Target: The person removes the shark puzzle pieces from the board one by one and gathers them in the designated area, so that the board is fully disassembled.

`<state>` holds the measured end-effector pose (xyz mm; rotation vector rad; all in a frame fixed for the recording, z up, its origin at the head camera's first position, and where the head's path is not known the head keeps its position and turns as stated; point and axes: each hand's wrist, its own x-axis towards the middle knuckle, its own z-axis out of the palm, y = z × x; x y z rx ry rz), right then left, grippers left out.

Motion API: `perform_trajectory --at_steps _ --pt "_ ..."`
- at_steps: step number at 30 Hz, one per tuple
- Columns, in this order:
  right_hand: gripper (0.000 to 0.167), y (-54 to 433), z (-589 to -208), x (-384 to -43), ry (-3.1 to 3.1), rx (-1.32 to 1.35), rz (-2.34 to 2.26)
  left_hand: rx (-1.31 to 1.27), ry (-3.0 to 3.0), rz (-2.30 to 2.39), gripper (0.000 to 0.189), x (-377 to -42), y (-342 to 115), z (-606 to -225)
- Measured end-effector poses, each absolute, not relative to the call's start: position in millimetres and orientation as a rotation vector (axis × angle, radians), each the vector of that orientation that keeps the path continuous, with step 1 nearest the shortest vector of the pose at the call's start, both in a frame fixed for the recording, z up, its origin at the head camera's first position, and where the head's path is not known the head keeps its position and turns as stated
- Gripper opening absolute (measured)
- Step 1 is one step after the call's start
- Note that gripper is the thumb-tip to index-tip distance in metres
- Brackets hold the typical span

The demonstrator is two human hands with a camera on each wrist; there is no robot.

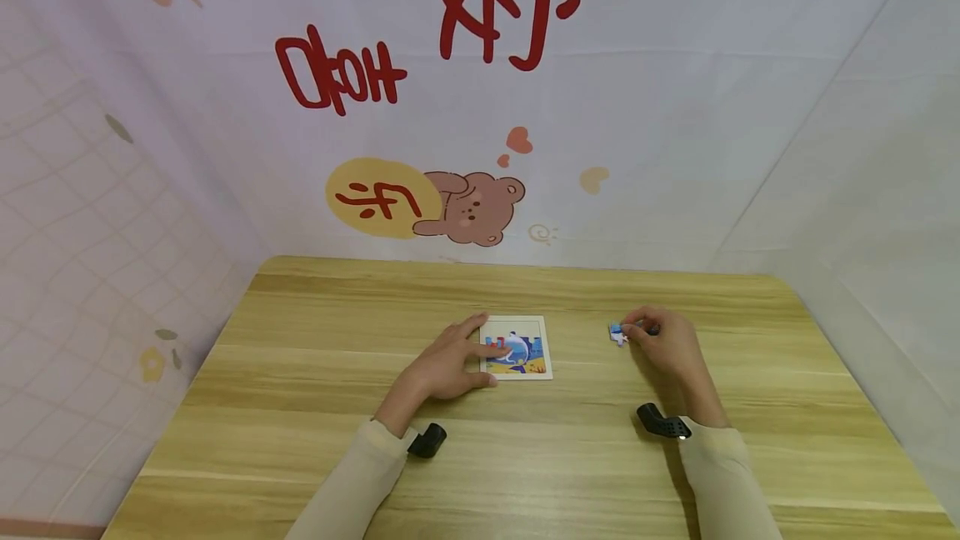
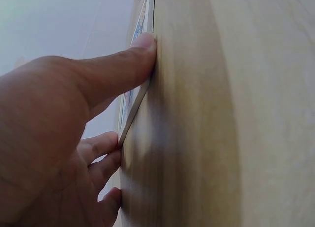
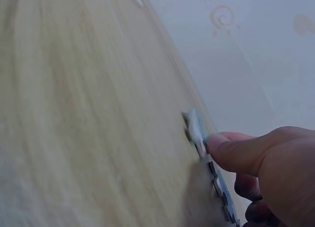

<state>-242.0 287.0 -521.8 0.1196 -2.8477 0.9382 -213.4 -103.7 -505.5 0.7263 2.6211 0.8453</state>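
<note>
A square jigsaw puzzle board with a pale frame lies flat on the table, a dolphin picture partly filled in on it. My left hand rests spread over its left side, the thumb at the near edge and one finger stretched across the picture. From the left wrist, the thumb presses along the edge of the frame. To the right of the board, my right hand pinches a blue and white puzzle piece between thumb and finger. More puzzle pieces lie below that hand, partly hidden by it.
The wooden table reaches back to a white cloth wall printed with a bear and red characters. Cloth also hangs along both sides. A black wrist camera sits at the left cuff, another camera at the right.
</note>
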Motion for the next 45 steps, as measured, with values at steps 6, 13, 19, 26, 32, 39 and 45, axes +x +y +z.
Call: perform_trajectory --at_steps 6,13,19,26,32,39,45 --pt "0.007 287 -521 -243 -2.882 0.137 0.839 0.728 2.624 0.846 0.049 -213 -104 -506" --pt "0.021 294 -516 -239 -2.934 0.214 0.822 0.718 2.622 0.843 0.048 -212 -104 -504" --pt "0.029 297 -515 -239 -2.947 0.237 0.816 0.721 2.623 0.838 0.048 -212 -104 -504" --pt "0.033 292 -516 -239 -2.944 0.171 0.815 0.723 2.628 0.833 0.048 -213 -104 -506" --pt "0.035 290 -516 -238 -2.953 0.149 0.821 0.721 2.621 0.848 0.048 -212 -104 -505" --pt "0.034 290 -518 -238 -2.948 0.143 0.836 0.733 2.623 0.858 0.049 -212 -105 -507" --pt "0.033 288 -514 -239 -2.890 0.150 0.877 0.733 2.644 0.824 0.049 -213 -104 -507"
